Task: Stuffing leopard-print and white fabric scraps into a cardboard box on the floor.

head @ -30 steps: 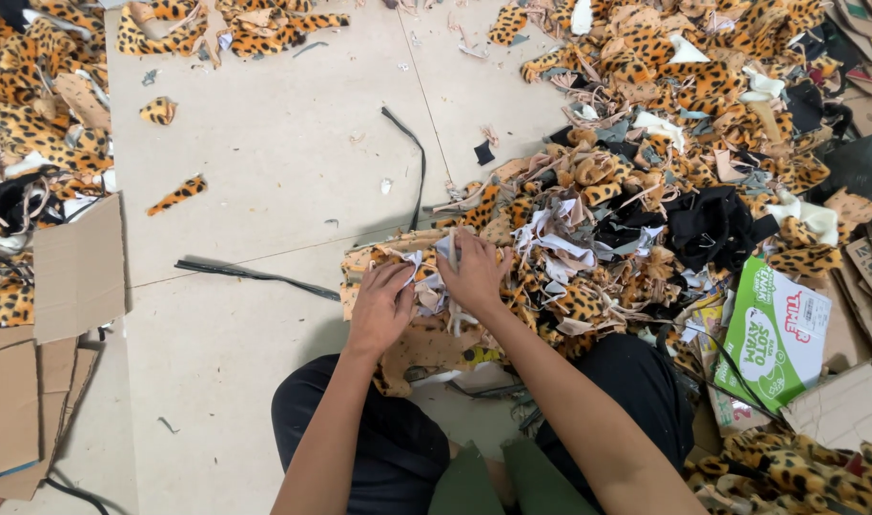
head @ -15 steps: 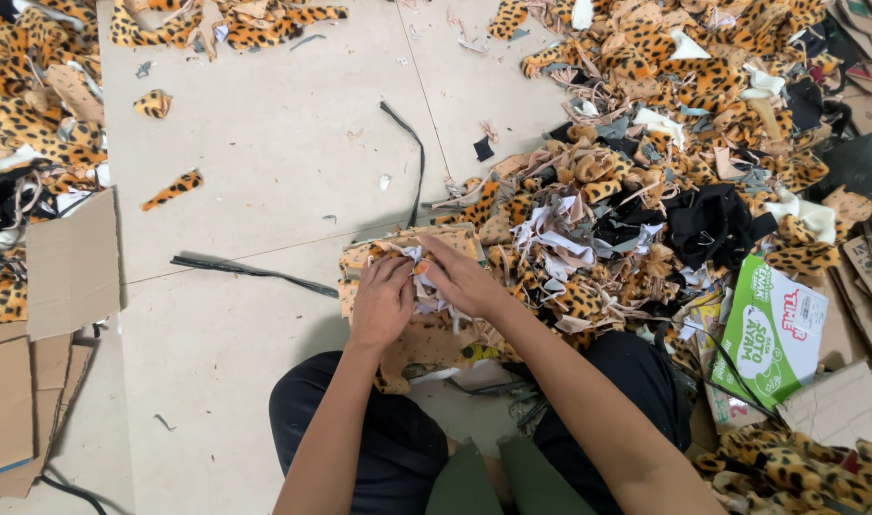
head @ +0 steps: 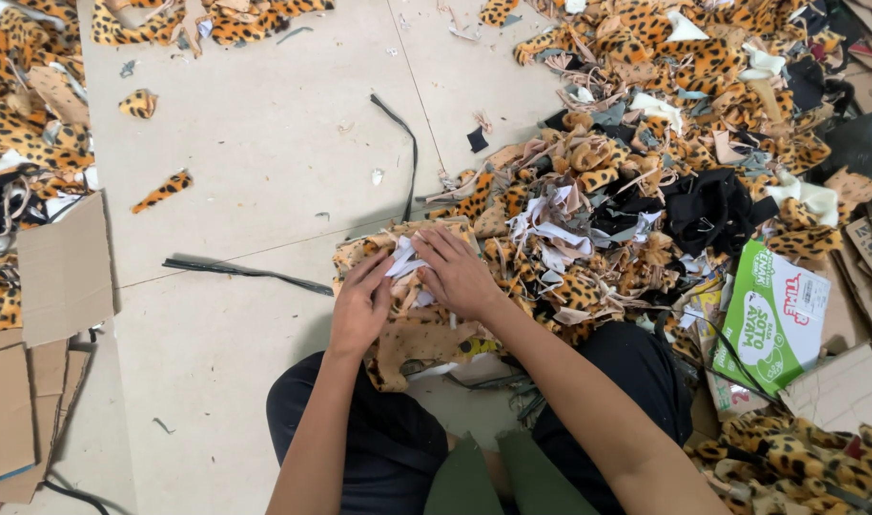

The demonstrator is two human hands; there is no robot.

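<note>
Both hands have drawn closer together over the leopard-print fabric piece (head: 412,334) since a second ago; the right hand (head: 457,275), which was spread further up the heap, now lies flat beside the left hand (head: 361,305), and the white scrap (head: 400,262) shows between them. That suggests the sorting has narrowed onto this one patch.

The left hand's grip is half curled, fingertips pinching at the white scrap's edge, though whether it truly holds it I cannot tell. The right hand's grip is loose, palm down, pressing on the fabric without clasping anything.

The leopard-print fabric piece lies on the floor (head: 264,143) just in front of the person's knees, at the near-left edge of the big scrap heap (head: 646,172). That heap of spotted, white and black offcuts spreads away to the right of the fabric piece.

A green and white carton (head: 774,319) lies to the right of the fabric piece, tipped on its side; what it holds cannot be seen. Flattened brown cardboard (head: 59,272) sits well to the left, holding nothing visible. A black strip (head: 245,272) lies on the floor just left of the fabric piece.
</note>
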